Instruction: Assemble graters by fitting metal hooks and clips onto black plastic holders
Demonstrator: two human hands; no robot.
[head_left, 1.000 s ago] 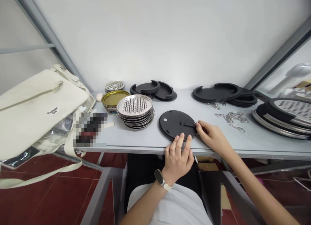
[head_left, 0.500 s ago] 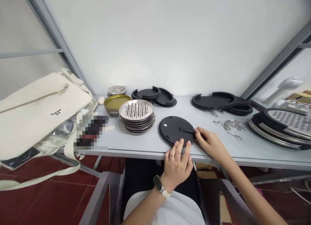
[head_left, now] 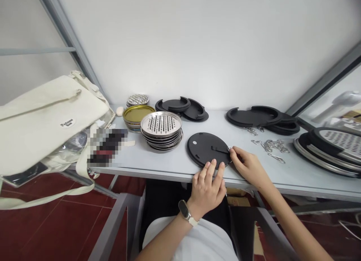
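one black disc (head_left: 207, 146) lies on the surface (head_left: 158, 163), near front edge | left hand (head_left: 206, 187): fingers slightly apart on near rim, i think to steady it | right hand (head_left: 246, 167): fingers clamped on small metal piece (head_left: 229, 148) at right rim | since one second ago: grip looks unchanged

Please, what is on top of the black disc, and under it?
On the black disc are a pale spot, a dark strip and the fingers of the left hand, which hide part of its near edge. Its underside, and whatever is beneath, cannot be seen.
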